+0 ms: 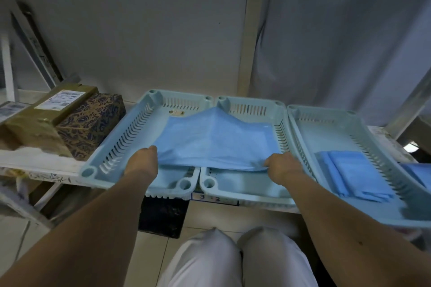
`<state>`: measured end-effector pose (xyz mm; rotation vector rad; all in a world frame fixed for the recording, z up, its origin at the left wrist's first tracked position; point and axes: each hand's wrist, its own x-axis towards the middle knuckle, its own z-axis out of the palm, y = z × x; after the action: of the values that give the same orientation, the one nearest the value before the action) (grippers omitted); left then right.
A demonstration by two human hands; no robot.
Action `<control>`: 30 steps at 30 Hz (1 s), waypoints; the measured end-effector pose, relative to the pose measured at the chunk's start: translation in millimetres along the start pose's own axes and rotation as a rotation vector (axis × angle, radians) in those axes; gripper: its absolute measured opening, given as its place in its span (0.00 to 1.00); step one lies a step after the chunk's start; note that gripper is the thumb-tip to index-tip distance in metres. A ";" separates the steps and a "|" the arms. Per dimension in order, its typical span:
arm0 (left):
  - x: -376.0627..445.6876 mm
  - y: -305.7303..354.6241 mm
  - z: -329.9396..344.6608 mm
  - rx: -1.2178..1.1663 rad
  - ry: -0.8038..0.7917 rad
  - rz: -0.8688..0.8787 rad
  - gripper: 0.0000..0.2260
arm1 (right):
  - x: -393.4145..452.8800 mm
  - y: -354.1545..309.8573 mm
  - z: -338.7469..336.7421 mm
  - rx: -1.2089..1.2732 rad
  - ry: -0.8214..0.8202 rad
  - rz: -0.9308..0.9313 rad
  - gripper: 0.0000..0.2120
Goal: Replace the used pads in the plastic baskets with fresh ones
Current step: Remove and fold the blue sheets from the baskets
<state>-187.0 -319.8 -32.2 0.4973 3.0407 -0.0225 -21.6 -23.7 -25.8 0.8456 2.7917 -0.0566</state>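
Blue pad [214, 140] spread across two pale-blue plastic baskets at frame centre.

Pinched at its near corners by left hand [142, 161] and right hand [283, 166], draped over left basket [112, 147] and middle basket [245, 184], humped over the shared rims. In right basket [303, 128], folded blue pads [354, 177]. All on a white shelf [35, 161] against a grey wall; at left, patterned box [93, 123] beside taped brown parcel [37, 123].

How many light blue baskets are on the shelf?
3, side by side: left basket, middle basket, right basket. A blue pad spreads over the first two. More may sit beyond the right edge.
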 end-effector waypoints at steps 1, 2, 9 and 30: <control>-1.8 -0.2 0.0 0.057 -0.044 0.003 0.11 | -1.4 -1.1 1.7 -0.040 -0.022 -0.015 0.16; -3.7 -0.2 0.7 0.115 -0.090 0.001 0.11 | -2.6 -3.0 3.2 -0.084 -0.040 -0.031 0.13; -4.7 6.1 3.9 0.203 -0.050 0.184 0.26 | -1.5 -23.3 10.9 -0.258 -0.026 -0.133 0.19; 3.1 10.7 -16.7 0.442 0.144 0.302 0.13 | 9.7 -24.1 8.5 -0.214 0.184 -0.238 0.22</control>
<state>-187.5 -308.2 -15.8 1.0207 3.0547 -0.6808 -41.0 -39.4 -36.9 0.4886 2.9856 0.2903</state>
